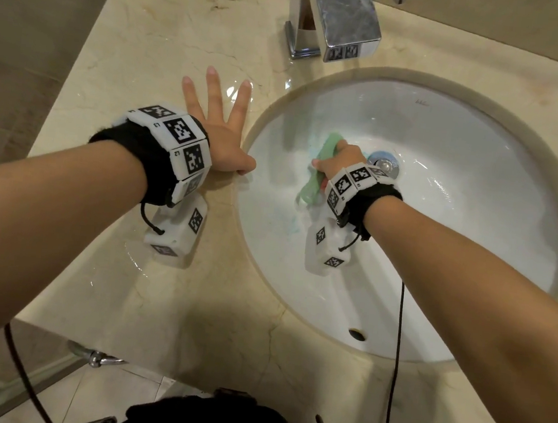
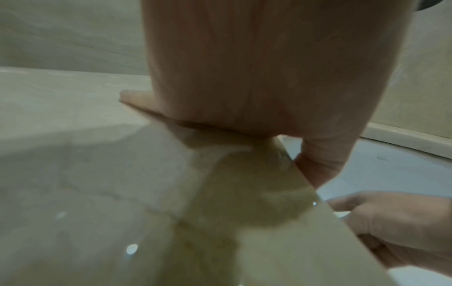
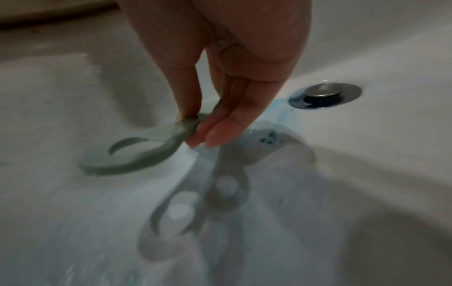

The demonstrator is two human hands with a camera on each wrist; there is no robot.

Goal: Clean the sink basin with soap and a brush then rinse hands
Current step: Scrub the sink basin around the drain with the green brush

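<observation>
With your left hand (image 1: 221,136) spread flat on the bench (image 1: 149,60), keep your right hand (image 1: 340,159) pinching the brush (image 1: 316,174) and scrub the soapy basin (image 1: 441,228) towards the drain (image 1: 384,162).

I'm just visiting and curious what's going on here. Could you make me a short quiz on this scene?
1. True or false: the left hand lies flat on the countertop.
2. The right hand holds: A) a sponge B) a green brush C) a cup
3. What colour is the soap smear beside the drain in the sink basin?

Key: 1 true; 2 B; 3 blue.
</observation>
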